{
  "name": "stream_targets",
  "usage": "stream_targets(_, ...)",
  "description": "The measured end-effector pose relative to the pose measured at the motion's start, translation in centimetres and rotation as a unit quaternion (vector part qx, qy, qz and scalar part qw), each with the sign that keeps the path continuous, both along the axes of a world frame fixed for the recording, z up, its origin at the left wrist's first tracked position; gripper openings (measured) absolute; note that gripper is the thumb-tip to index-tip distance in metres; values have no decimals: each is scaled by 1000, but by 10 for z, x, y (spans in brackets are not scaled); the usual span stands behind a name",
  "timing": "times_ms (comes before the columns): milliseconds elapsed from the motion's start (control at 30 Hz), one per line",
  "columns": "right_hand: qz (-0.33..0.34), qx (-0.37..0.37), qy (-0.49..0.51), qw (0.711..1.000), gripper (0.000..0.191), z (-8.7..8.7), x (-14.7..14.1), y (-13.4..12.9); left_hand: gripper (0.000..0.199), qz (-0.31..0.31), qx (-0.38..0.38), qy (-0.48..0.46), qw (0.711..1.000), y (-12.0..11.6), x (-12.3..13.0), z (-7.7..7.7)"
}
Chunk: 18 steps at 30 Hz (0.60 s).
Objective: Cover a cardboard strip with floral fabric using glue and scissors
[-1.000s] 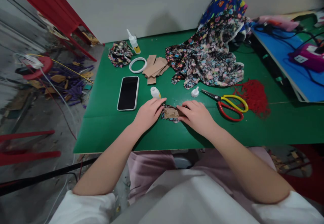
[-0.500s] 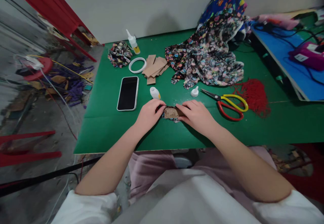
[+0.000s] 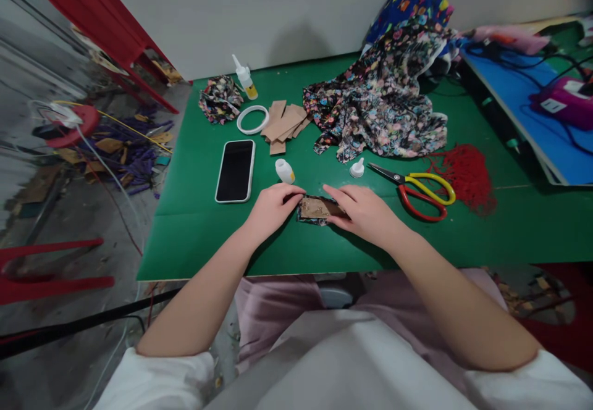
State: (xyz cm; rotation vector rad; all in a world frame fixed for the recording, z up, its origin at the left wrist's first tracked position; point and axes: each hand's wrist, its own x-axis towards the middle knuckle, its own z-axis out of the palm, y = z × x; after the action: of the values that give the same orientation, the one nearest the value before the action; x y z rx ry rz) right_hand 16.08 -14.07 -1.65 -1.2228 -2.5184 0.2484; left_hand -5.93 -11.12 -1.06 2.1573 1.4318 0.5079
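Near the table's front edge lies a small brown cardboard strip [image 3: 315, 207] with shiny wet-looking spots on it. Floral fabric [image 3: 312, 220] shows along its edges, beneath the cardboard. At its left end my left hand [image 3: 274, 209] pinches the edge between thumb and fingers. My right hand [image 3: 364, 212] grips the right end, with its thumb at the lower edge and its fingers along the top. An open white glue bottle [image 3: 284, 171] lies just beyond my left hand. Its white nozzle cap [image 3: 357, 168] stands beyond my right hand.
Scissors [image 3: 417, 194] and red threads [image 3: 467, 178] lie at right. A phone [image 3: 235, 171] lies at left. Behind are cardboard strips [image 3: 285, 123], a white ring [image 3: 252, 120], a capped glue bottle [image 3: 246, 81], a fabric bundle [image 3: 220, 99] and a floral cloth heap [image 3: 384, 101].
The fingers of my right hand have shifted slightly to the right along the strip, uncovering more of the cardboard. My left hand stays at the left end.
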Motion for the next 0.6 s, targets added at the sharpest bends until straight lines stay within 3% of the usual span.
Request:
stream_targets(333, -16, -8, -35, 999, 45, -2, 2, 3, 16, -17, 45, 49, 998, -2, 5, 1)
stream_targets(600, -19, -8, -53, 998, 36, 1, 1, 3, 21, -61, 159, 150, 974, -8, -3, -9)
